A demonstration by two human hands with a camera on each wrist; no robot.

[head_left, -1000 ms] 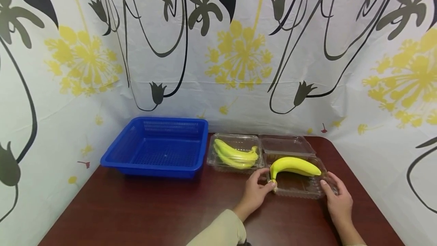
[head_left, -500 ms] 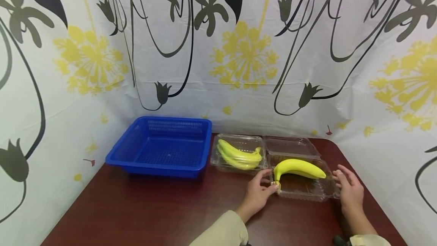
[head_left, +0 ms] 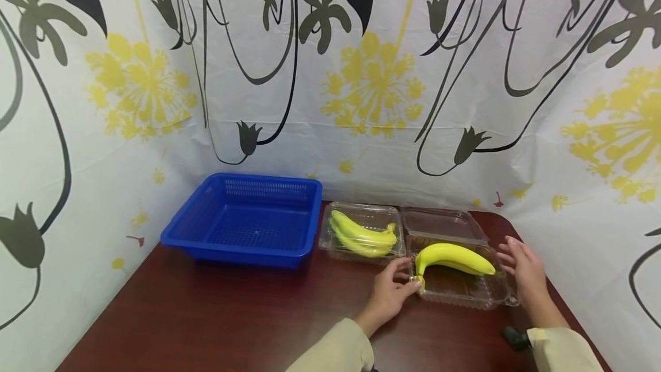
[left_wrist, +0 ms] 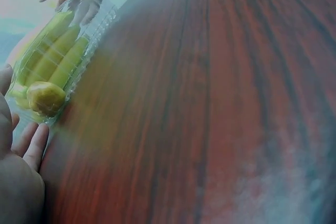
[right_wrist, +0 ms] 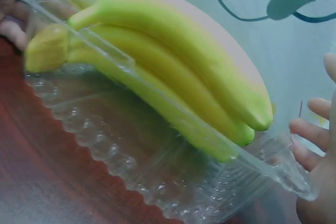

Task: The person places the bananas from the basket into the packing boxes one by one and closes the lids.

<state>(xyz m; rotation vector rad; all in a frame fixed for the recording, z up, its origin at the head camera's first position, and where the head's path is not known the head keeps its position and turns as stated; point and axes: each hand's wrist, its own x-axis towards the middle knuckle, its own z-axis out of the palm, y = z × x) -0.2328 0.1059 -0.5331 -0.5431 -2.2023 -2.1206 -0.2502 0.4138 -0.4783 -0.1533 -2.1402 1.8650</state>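
A bunch of bananas (head_left: 454, 257) lies in an open clear plastic clamshell container (head_left: 459, 298) at the right of the table; its stem end is at the left front corner. My left hand (head_left: 387, 291) grips that corner, with the thumb in front and the fingers along the left side. Beside the container's right edge, my right hand (head_left: 525, 268) is held with its fingers extended, apart from the rim. The right wrist view shows the bananas (right_wrist: 168, 61) tilted up over the rim, and the right hand's fingers (right_wrist: 310, 135) holding nothing.
Behind the open container lies its flat lid (head_left: 441, 224). To its left stands a closed clear container (head_left: 330, 248) with bananas inside. A blue plastic basket (head_left: 240, 254) is on the left of the brown table (head_left: 217, 314). Patterned cloth (head_left: 330, 90) hangs behind.
My right hand has let go of the container's right side and moved away to the right, its fingers straightening. The left hand keeps its place at the corner. The view has shifted slightly.
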